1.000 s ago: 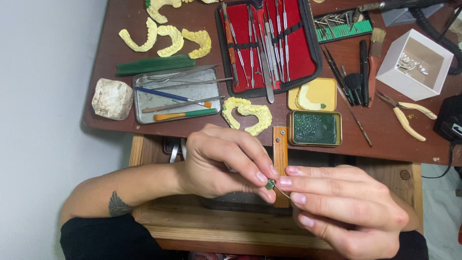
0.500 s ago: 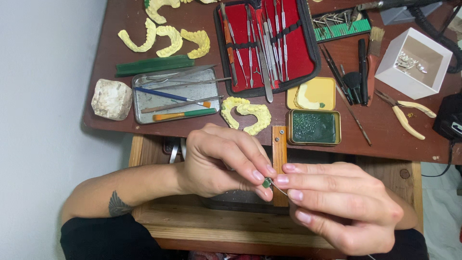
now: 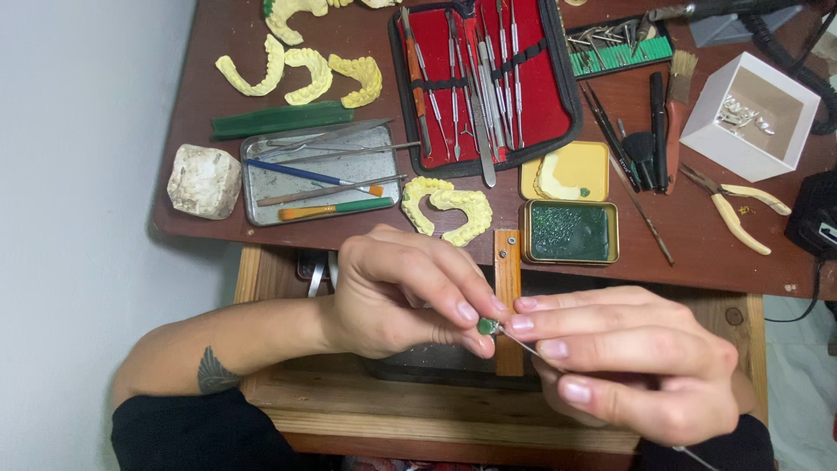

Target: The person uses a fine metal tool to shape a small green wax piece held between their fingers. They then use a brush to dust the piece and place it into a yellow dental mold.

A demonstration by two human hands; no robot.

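Observation:
My left hand (image 3: 397, 292) pinches a tiny green wax piece (image 3: 486, 326) between thumb and fingertips, over the wooden bench peg (image 3: 506, 301). My right hand (image 3: 632, 358) holds a thin metal instrument (image 3: 527, 347) like a pen, its tip touching the green piece. Both hands meet just below the table's front edge.
On the brown table (image 3: 697, 253) lie a green wax tin (image 3: 569, 232), a yellow lid (image 3: 567, 171), yellow dental casts (image 3: 449, 208), a metal tray of tools (image 3: 318, 174), a red instrument case (image 3: 484, 78), a white box (image 3: 750, 118), pliers (image 3: 732, 205) and a white stone (image 3: 203, 180).
Both hands have stayed close together at the green piece, shifting only slightly; the right fingers have moved a little along the instrument.

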